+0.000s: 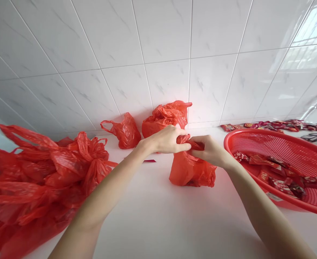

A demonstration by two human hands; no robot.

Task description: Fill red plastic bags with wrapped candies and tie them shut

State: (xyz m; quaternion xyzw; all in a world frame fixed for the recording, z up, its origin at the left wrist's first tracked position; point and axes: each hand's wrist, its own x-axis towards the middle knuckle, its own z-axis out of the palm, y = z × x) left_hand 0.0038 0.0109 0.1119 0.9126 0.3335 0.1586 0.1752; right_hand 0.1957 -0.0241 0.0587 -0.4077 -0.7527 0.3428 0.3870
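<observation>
While gripped, bag (191, 172) upright (neck up)

Daylight fills the scene, bright and even. A window's reflection glares on the glossy white tiled wall (158, 54) at the upper right, so light comes from that side. Shadows on the smooth white tabletop (153, 223) are soft and pale, and the small translucent red plastic bag (191, 172) throws a pinkish tint around its base. The centre is sharp. Tile seams bow toward the edges — wide-lens distortion — and the heap of crumpled red plastic bags (39, 180) at the left looks stretched.
</observation>
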